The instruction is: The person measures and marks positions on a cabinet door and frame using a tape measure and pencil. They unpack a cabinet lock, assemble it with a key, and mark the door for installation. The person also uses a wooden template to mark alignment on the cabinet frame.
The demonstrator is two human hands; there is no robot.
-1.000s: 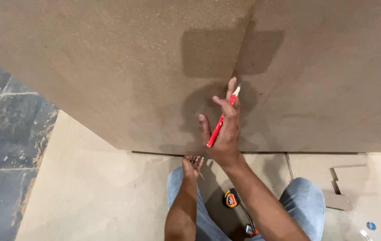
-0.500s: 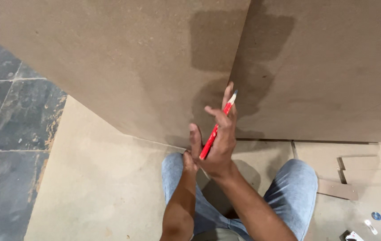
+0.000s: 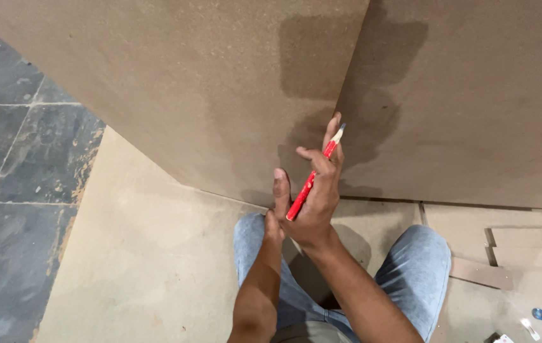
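Observation:
My right hand (image 3: 314, 194) grips a red pencil (image 3: 314, 176), its tip pointing up toward the vertical seam where two upright brown fibreboard panels (image 3: 207, 95) meet. The forefinger stretches up along that seam. My left hand (image 3: 271, 222) is mostly hidden behind the right hand and wrist; only a bit of it shows by the right thumb, and what it holds cannot be seen. Both forearms rise from between my knees in blue jeans (image 3: 414, 270).
A flat beige board (image 3: 138, 254) lies on the floor under me. Dark slate floor tiles (image 3: 17, 165) lie to the left. Small board offcuts (image 3: 483, 270) and a few small bits, one blue, sit at the lower right.
The view has shifted, and both hands have drawn down and closer together in front of the seam. The tape measure seen between my knees earlier is out of sight.

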